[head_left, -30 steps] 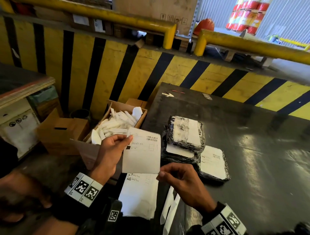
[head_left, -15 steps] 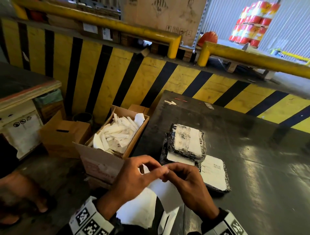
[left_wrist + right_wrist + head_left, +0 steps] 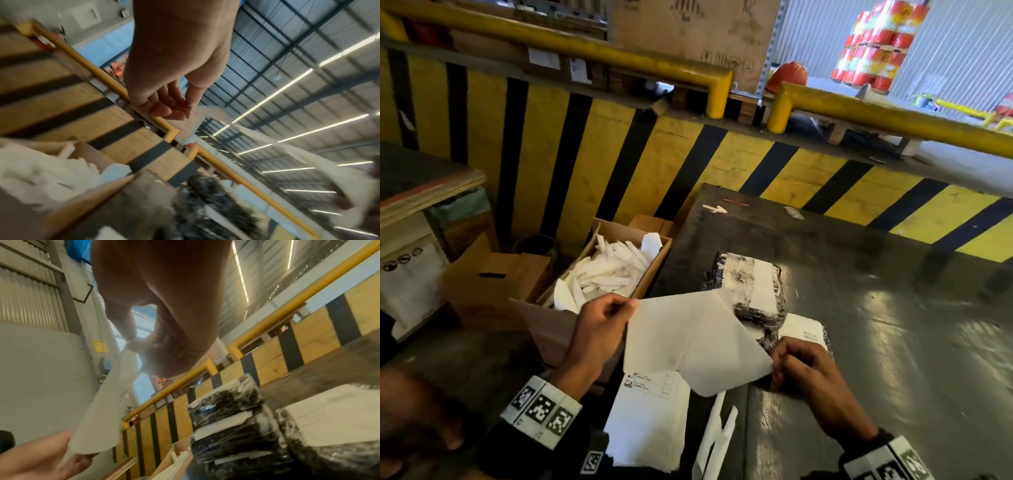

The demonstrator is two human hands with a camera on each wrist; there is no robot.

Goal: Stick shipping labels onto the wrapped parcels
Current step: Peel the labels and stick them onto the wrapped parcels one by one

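Both hands hold a white label sheet over the table's near-left edge, where it has split into two layers. My left hand pinches the upper-left corner, and my right hand pinches the lower-right corner. The wrist views show the same pinches, by the left hand and the right hand, on the sheet. Just beyond the sheet is a stack of black wrapped parcels with a white label on top. A flat labelled parcel lies beside my right hand. More printed labels lie below my hands.
An open cardboard box full of white peeled backing strips stands left of the dark table. A closed carton sits further left on the floor. A yellow-and-black striped barrier with yellow rails runs behind.
A second ago my left hand held the label upright alone. Both hands then met at one corner, and now they have drawn apart, peeling the sheet into two spread layers.
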